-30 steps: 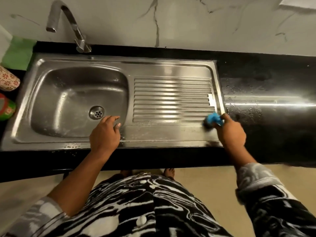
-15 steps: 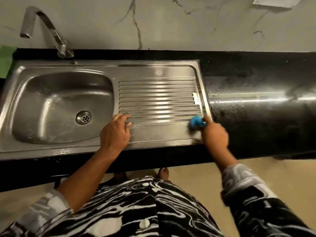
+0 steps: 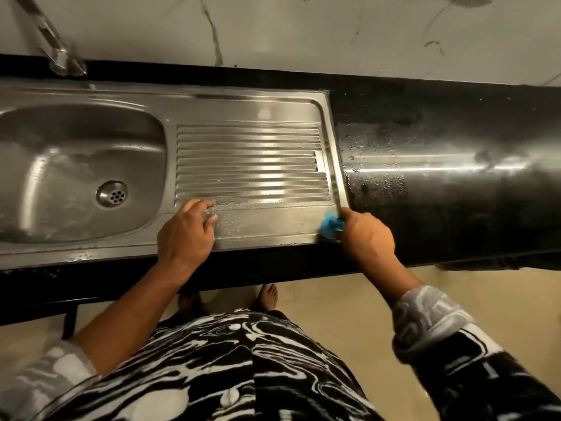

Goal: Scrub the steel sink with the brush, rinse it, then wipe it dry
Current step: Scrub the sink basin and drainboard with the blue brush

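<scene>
Right hand [image 3: 365,235] gripping blue brush [image 3: 330,225] at steel sink [image 3: 249,107] drainboard's near right corner, left hand [image 3: 186,235] fingers loosely bent, resting on drainboard, holding nothing

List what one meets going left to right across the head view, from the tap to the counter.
Tap → drain → left hand → blue brush → right hand, gripping the brush → wet black counter.
</scene>
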